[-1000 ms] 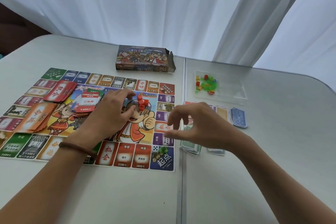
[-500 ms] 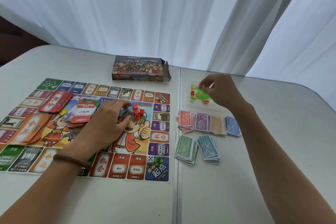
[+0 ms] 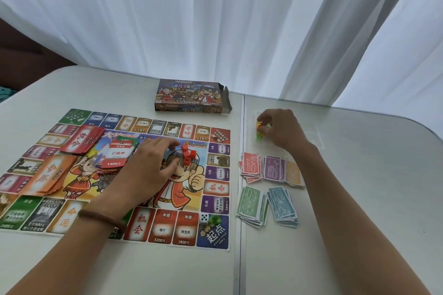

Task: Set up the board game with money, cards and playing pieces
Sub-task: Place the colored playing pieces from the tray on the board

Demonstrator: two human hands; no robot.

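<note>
1. The colourful printed paper game board (image 3: 215, 235) lies flat on the left half of the white bench (image 3: 359, 211).
2. The left hand (image 3: 153, 167), with a brown band (image 3: 100, 218) on its wrist, rests on the middle of the board. Its grip is loose, the fingers gently bent and holding nothing that shows, just beside a small heap of red plastic cubes (image 3: 188, 154).
3. The right hand (image 3: 280, 129) reaches to the far side of the bench. Its grip is closed, fingertips pinching a cluster of small green, red and yellow plastic playing pieces (image 3: 260, 130) that sit on a clear plastic sheet or tray (image 3: 311, 137); which of the two it is cannot be told.
4. On the board lie a fanned pile of red cards (image 3: 81, 140), a pile of orange cards (image 3: 51, 175) and a stack of mixed property cards (image 3: 117, 153).
5. A white die (image 3: 204, 217) and a green token (image 3: 214, 219) sit on the blue corner square.
6. Paper money lies right of the board in piles: red (image 3: 250, 167), purple (image 3: 272, 167), pale orange (image 3: 293, 171), green (image 3: 251, 203) and teal (image 3: 282, 203).
7. The illustrated cardboard game box (image 3: 191, 96) stands beyond the board with its end flap open, before a white curtain (image 3: 215, 19).
</note>
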